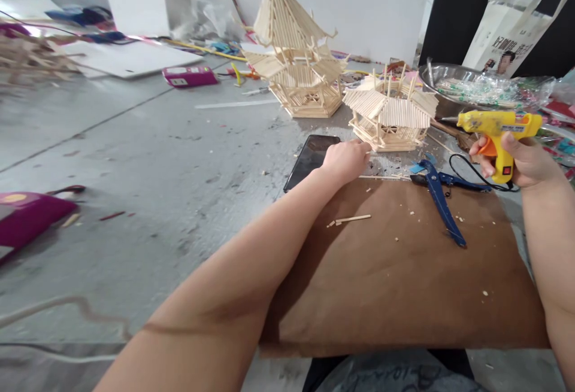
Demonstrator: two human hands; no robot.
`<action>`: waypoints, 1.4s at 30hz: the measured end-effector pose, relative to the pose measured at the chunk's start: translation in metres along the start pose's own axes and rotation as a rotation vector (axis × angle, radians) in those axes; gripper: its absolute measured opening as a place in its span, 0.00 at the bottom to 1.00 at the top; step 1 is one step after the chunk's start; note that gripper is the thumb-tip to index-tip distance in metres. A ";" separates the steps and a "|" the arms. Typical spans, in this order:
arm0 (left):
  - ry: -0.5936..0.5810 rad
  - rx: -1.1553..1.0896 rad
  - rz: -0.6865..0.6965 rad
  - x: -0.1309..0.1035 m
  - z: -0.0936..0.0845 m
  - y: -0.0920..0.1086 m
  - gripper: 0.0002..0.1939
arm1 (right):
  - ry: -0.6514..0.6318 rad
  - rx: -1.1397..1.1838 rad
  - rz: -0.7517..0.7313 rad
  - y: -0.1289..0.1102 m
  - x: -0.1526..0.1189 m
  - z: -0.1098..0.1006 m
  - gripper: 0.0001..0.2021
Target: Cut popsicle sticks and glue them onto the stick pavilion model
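In my right hand [523, 158] is a yellow glue gun [505, 125], held upright with its nozzle pointing left and my fingers at the orange trigger. My left hand [348, 160] reaches forward with its fingers curled together at the near left base of a small stick pavilion [390, 111]. What those fingertips pinch is hidden. A black phone [309, 158] lies just left of that hand. Blue-handled cutters [440, 197] rest on the brown board [431, 284], with a short wooden stick [354, 218] and crumbs of wood around.
A taller stick pagoda [296, 51] with a pointed roof stands behind on the grey floor [179, 158]. Purple boxes [191, 76] lie to the left. At the back right are a metal bowl [442, 99] of plastic packets and a white tote bag [503, 33]. A black cord [462, 167] loops beside the cutters.
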State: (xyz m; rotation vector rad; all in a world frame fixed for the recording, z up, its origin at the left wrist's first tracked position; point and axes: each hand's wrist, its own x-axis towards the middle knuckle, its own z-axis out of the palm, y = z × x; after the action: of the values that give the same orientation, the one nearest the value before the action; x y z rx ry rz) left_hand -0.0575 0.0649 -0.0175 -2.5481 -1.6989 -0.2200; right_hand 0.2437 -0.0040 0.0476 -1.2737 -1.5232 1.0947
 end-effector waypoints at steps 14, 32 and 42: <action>-0.171 0.067 0.395 -0.027 -0.006 0.059 0.17 | 0.076 0.363 -0.029 0.032 0.018 -0.024 0.20; -0.288 0.067 0.325 -0.021 -0.046 0.032 0.13 | 0.023 0.339 -0.033 0.042 0.022 -0.021 0.19; -0.416 0.027 0.271 -0.006 -0.026 0.015 0.14 | 0.017 0.329 -0.018 0.044 0.023 -0.021 0.19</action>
State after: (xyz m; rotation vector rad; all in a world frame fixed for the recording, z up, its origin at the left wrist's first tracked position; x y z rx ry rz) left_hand -0.0481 0.0497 0.0078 -2.9131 -1.4141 0.3707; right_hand 0.2719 0.0251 0.0125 -1.0382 -1.2758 1.2597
